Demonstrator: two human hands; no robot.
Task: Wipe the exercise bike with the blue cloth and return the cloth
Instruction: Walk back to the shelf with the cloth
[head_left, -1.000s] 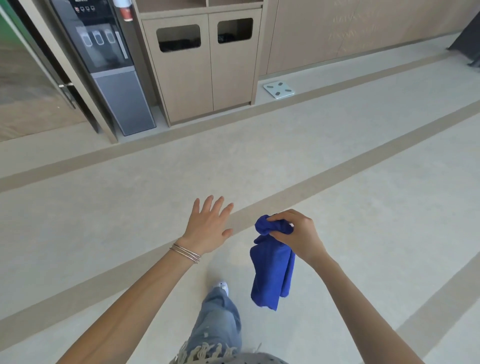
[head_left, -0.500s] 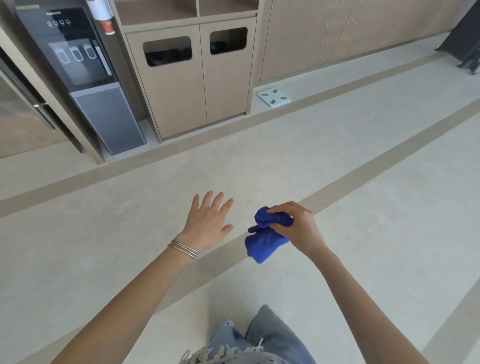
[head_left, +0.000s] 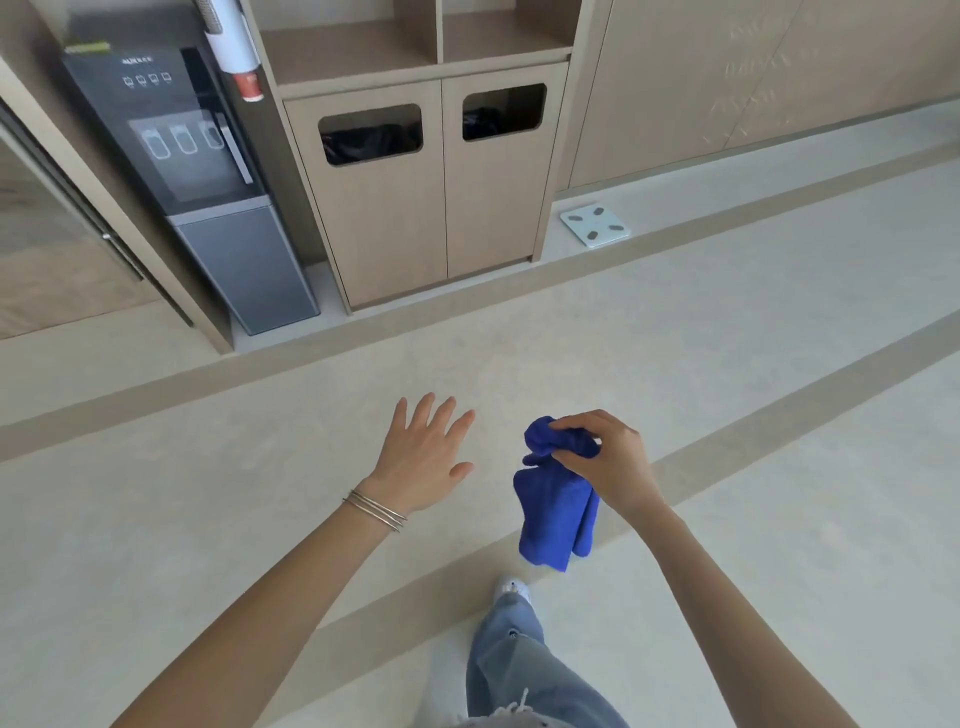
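Walking on: cabinet and water dispenser sit closer than a second ago. Blue cloth bunched up half a second back; now hangs loose again below the right hand, fingers clamped on its top fold. Left hand empty, fingers spread, beside it. Exercise bike not in view. Judgement: cloth in transit, either fetched or being returned.

Right hand pinches bunched blue cloth, hanging down; left hand spread, empty; bin cabinet and water dispenser ahead
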